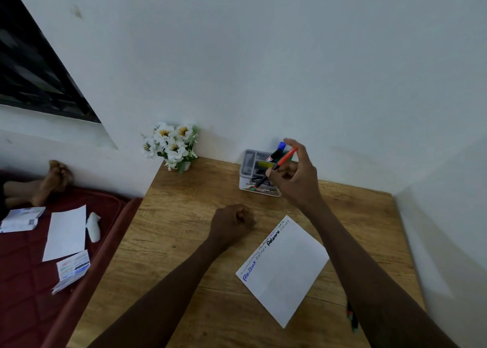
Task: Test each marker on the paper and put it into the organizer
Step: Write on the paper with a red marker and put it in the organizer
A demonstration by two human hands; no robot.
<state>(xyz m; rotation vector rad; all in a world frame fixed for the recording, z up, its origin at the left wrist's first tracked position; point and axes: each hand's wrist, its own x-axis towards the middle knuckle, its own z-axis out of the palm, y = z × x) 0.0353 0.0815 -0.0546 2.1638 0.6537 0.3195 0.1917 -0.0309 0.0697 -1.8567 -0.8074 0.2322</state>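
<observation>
A wooden table [184, 255] with a knotted, honey-brown grain fills a corner between two plain white walls. A white sheet of paper [287, 271] lies on it, turned at an angle, with short blue and black handwritten test words along its upper left edge. Beyond the paper, against the back wall, stands a pale grey desk organizer [247, 169] with several compartments; a blue-capped marker [281, 146] stands in its rear part and more pens lie in its front tray. Far to the left of the paper and beyond it, a small pot of white artificial flowers [171, 144] sits at the table's back corner. Well left of the paper, off the table, a maroon mattress [23, 281] holds loose sheets and booklets, and a person's bare feet [52, 179] rest there. A dark window sits high on the left.

The right hand [296, 182], beyond the paper, pinches a red marker [284, 160] between thumb and fingers, forefinger lifted clear. The marker is slim, orange-red in its upper half and black below, tilted with its dark end down over the organizer. The left hand [232, 223], just beyond the paper's upper left edge, rests on the table curled in a fist, with nothing seen in it.
</observation>
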